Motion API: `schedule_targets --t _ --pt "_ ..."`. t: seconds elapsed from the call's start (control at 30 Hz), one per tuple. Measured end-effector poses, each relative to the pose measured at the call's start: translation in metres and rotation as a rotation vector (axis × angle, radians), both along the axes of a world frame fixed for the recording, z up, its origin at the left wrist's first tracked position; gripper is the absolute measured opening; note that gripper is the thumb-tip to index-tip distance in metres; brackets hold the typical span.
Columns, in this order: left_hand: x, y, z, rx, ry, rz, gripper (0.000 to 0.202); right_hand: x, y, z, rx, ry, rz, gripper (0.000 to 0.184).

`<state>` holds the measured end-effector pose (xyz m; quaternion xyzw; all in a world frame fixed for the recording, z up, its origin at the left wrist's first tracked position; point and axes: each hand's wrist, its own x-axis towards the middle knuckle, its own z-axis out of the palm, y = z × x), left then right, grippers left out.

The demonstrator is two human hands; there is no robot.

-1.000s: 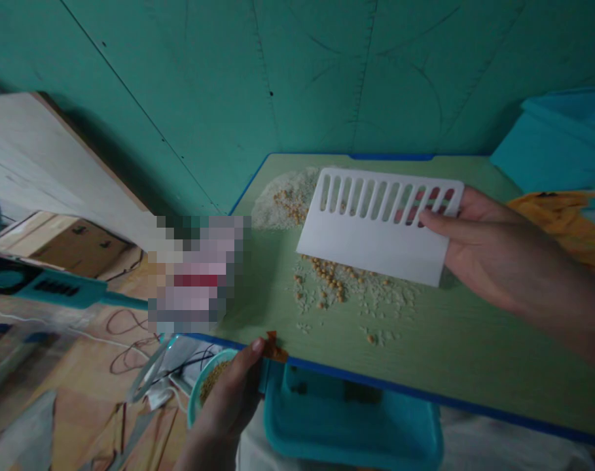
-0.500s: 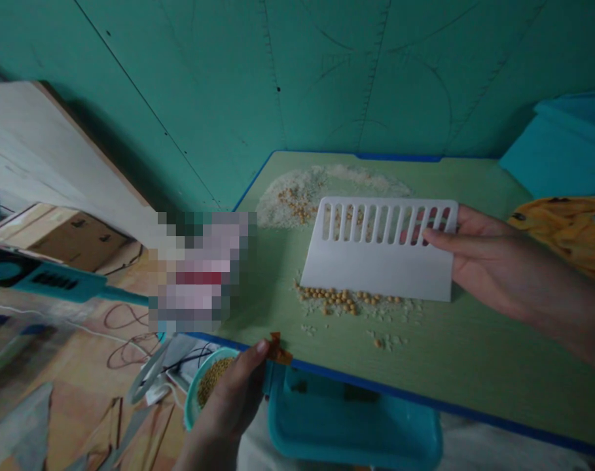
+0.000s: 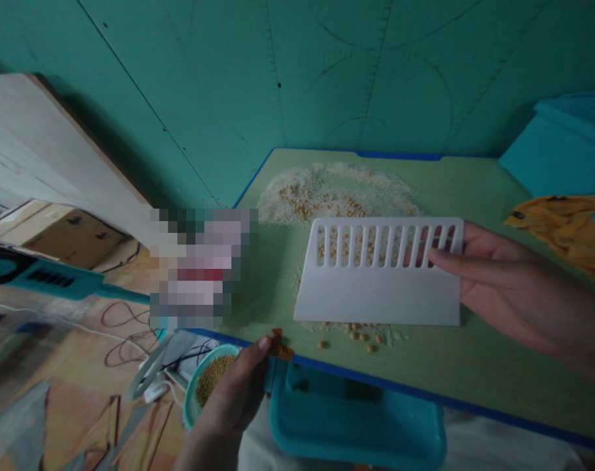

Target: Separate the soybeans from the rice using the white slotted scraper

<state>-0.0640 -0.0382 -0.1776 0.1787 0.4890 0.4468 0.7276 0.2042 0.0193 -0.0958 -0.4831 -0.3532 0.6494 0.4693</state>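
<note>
as my right hand point(image 3: 493, 278) pinches the scraper, beans lie along its near edge

with the head camera giving me my only view, i have a white slotted scraper point(image 3: 376, 296) over the middle of the table point(image 3: 533, 347), its row of slots uppermost and its long plain edge down toward me. my right thumb presses on the front at the right-hand end, and the fingers show through the last slots behind it. through the other slots i can make out tan beans and pale grain.

a few beans point(image 3: 363, 337) and a thin scatter of grain lie just on my side of that edge. beyond the scraper, a broad heap of pale grain point(image 3: 336, 173) spreads across the far part of the tabletop, with more beans mixed in.

my left hand point(image 3: 231, 399) is at the near rim of the table, thumb tip against a scrap of orange tape point(image 3: 283, 353). the other fingers are hidden from me, so i cannot tell how tightly they are closed or on what. just right of it, a turquoise tray point(image 3: 360, 435) sits below the blue table edge; to its left, a round bowl point(image 3: 188, 396) holds small yellowish grains. an orange cloth point(image 3: 569, 229) lies at the far right.
</note>
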Motion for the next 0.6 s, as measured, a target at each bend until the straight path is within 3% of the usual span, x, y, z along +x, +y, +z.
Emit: schedule_targets --t 0.33,0.4,0.47,0.6 --pt "0.005 0.005 0.011 -0.019 -0.05 -0.009 0.015 -0.003 -0.016 -0.001 -0.03 -0.03 -0.012 0.023" --pt "0.004 0.005 0.009 -0.005 -0.045 0.027 0.007 -0.003 -0.022 -0.002 -0.049 -0.013 -0.002 0.023" --pt "0.003 0.004 0.004 0.001 -0.045 0.048 0.014 -0.003 -0.027 -0.003 -0.071 0.003 0.006 0.022" --pt "-0.001 0.002 -0.005 -0.003 -0.059 -0.022 0.02 -0.005 -0.035 -0.006 -0.095 0.022 -0.01 0.022"
